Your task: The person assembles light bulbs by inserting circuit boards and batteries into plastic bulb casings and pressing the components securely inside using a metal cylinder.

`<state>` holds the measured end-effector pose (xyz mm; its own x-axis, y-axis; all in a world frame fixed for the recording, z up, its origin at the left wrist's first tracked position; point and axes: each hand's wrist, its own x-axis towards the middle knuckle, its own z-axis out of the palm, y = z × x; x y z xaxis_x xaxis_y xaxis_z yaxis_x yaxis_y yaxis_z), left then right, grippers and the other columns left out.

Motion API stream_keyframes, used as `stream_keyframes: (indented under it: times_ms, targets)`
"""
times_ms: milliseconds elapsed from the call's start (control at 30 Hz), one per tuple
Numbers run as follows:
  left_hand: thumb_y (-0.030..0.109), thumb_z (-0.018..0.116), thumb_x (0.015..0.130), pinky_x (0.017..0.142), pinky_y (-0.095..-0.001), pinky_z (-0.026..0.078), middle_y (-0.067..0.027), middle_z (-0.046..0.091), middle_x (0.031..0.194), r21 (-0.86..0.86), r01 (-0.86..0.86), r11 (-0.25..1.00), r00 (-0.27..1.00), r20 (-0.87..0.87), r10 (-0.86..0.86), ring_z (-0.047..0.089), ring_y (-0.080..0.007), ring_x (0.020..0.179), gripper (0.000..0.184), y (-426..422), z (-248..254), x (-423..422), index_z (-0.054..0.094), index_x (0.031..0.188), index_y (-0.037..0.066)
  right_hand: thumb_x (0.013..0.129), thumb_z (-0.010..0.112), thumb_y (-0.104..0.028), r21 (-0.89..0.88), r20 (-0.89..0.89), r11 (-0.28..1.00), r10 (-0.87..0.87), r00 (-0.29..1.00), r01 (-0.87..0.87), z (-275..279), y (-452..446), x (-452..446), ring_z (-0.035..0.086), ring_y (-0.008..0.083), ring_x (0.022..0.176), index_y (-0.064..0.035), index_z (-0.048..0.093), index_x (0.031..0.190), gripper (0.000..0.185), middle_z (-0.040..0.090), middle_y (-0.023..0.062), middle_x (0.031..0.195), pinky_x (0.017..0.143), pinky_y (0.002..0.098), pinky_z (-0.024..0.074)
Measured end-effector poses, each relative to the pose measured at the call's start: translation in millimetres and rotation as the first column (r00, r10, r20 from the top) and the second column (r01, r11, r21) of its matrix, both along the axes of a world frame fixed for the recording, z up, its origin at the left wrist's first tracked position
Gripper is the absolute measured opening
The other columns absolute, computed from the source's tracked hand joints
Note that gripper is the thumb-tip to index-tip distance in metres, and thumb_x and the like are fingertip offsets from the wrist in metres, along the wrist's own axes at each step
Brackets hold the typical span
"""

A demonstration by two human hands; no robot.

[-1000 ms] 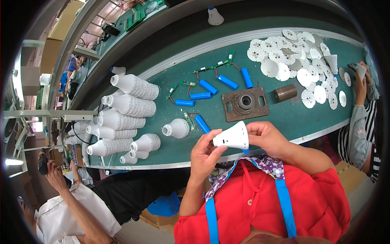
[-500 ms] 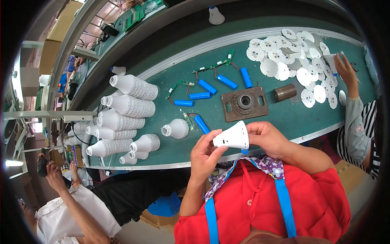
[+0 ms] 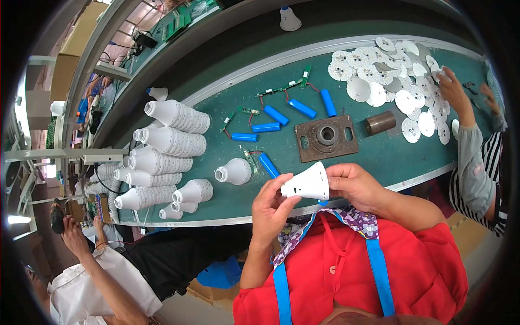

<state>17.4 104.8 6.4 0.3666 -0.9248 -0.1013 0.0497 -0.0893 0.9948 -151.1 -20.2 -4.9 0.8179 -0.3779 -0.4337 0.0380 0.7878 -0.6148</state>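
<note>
A white cone-shaped bulb housing (image 3: 307, 183) is held sideways between my two hands, just in front of the bench edge. My left hand (image 3: 272, 205) grips its narrow neck with thumb and fingers. At the wide rim, my right hand (image 3: 352, 186) has its fingers closed on the housing; the fingertips are partly hidden. Beyond my hands lies a brown metal fixture block (image 3: 326, 138) with a round socket. Near my left hand a blue battery cell (image 3: 268, 165) is wired to a small green circuit board, and a loose white housing (image 3: 233, 171) rests beside it.
Stacked white housings (image 3: 168, 143) stand at the left. Several blue cells (image 3: 276, 115) with green boards lie mid-bench. A metal cylinder (image 3: 381, 123) sits right of the block, near piled white round boards (image 3: 374, 76). Another person's hand (image 3: 455, 92) is over that pile; another person stands left.
The housing has shifted slightly left and turned a little in my hands. At the right, the co-worker's hand has moved over the round boards, and their other hand has come into view.
</note>
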Motion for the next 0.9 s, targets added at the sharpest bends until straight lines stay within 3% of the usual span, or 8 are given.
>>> stream_keyframes:
  times_ms: [167, 433, 567, 767, 900]
  targets:
    - [-0.005, 0.065, 0.077, 0.077, -0.0239, 0.048, -0.0073, 0.051, 0.106, -0.042, 0.018, 0.999, 1.000, 0.016, -0.018, 0.055, -0.0143, 0.096, 0.043, -2, 3, 0, 0.052, 0.118, -0.002, 0.086, 0.058, -0.015, -0.082, -0.031, 0.995, 0.055, 0.998, -0.058, 11, -4, 3, 0.060, 0.0102, 0.082, 0.0025, 0.061, 0.102, 0.024, 0.065, 0.0065, 0.093, 0.074, 0.0245, 0.0465]
    - [-0.005, 0.065, 0.077, 0.080, -0.0248, 0.047, -0.0071, 0.051, 0.107, 0.016, 0.031, 0.999, 0.998, -0.057, -0.030, 0.054, -0.0148, 0.099, 0.043, 0, -3, 1, 0.051, 0.118, -0.003, 0.086, 0.058, -0.015, -0.087, -0.071, 0.996, 0.030, 0.997, -0.036, 14, -2, 2, 0.059, 0.0095, 0.082, 0.0031, 0.061, 0.102, 0.024, 0.065, 0.0067, 0.093, 0.072, 0.0234, 0.0465]
    - [-0.005, 0.065, 0.077, 0.080, -0.0249, 0.048, -0.0075, 0.051, 0.107, 0.006, 0.023, 1.000, 0.998, -0.058, -0.023, 0.055, -0.0152, 0.099, 0.044, 0, -4, 1, 0.051, 0.118, -0.002, 0.087, 0.056, -0.014, -0.122, -0.044, 0.991, 0.049, 0.998, -0.054, 9, -2, 0, 0.059, 0.0099, 0.084, 0.0036, 0.060, 0.104, 0.025, 0.064, 0.0066, 0.095, 0.075, 0.0244, 0.0462]
    - [-0.006, 0.065, 0.075, 0.077, -0.0249, 0.050, -0.0082, 0.052, 0.106, -0.014, 0.029, 0.999, 0.995, 0.091, -0.028, 0.056, -0.0156, 0.096, 0.044, -2, -2, 0, 0.053, 0.116, -0.001, 0.088, 0.054, -0.013, -0.224, -0.072, 0.967, 0.104, 0.992, -0.117, 15, -4, -1, 0.057, 0.0107, 0.091, 0.0033, 0.058, 0.107, 0.025, 0.063, 0.0062, 0.100, 0.081, 0.0256, 0.0443]
    - [-0.006, 0.066, 0.074, 0.076, -0.0249, 0.050, -0.0080, 0.052, 0.105, -0.010, 0.015, 1.000, 1.000, 0.024, -0.015, 0.057, -0.0153, 0.095, 0.043, -3, -1, 1, 0.054, 0.115, -0.002, 0.089, 0.052, -0.012, -0.281, -0.084, 0.950, 0.115, 0.990, -0.134, 18, -5, -2, 0.056, 0.0108, 0.093, 0.0037, 0.057, 0.108, 0.026, 0.062, 0.0068, 0.102, 0.083, 0.0259, 0.0436]
